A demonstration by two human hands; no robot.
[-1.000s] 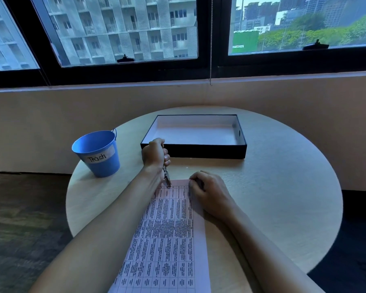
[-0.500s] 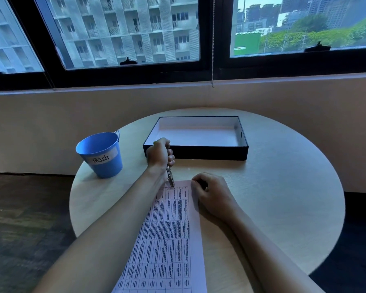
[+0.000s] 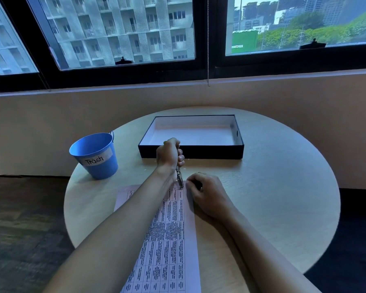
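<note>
A printed sheet lies on the round table, running from the near edge toward the middle; it is pale pink and ruled into small cells of dark text. The right hand rests at its far right corner with fingers curled; whether it pinches the paper cannot be told. The left hand is clenched round a small metal tool, whose tip meets the sheet's far edge. Beyond, a black box shows its white floor and walls. Left of it stands a blue bucket labelled "Trash", its bottom hidden.
</note>
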